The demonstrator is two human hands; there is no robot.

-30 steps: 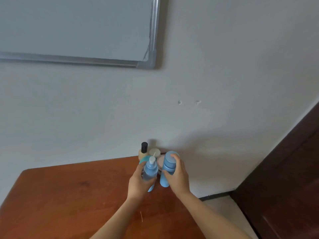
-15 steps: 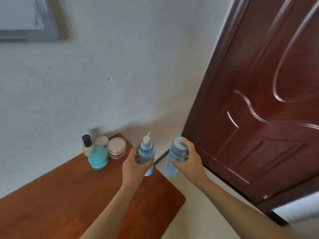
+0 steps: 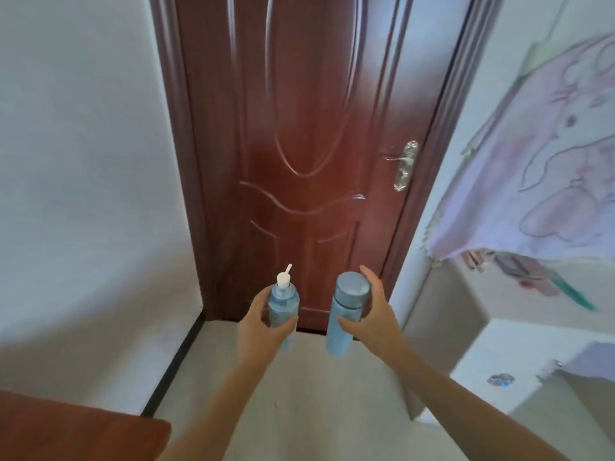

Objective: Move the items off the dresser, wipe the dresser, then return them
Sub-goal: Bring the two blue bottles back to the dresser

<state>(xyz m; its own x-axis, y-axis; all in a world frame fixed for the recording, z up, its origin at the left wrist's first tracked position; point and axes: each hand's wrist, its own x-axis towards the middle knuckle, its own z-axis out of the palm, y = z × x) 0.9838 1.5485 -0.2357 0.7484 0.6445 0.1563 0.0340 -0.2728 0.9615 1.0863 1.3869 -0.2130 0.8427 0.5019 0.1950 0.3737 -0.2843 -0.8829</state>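
Facing a closed door (image 3: 299, 144), the left hand (image 3: 261, 329) gripped a pump bottle (image 3: 283, 306), the right hand (image 3: 372, 322) a capped bottle (image 3: 344, 314).

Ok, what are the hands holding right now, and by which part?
The left hand grips the blue pump bottle around its body; the right hand grips the blue capped bottle around its middle, just below the cap.

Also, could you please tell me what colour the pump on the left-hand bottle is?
The pump is white, clearest in the head view.
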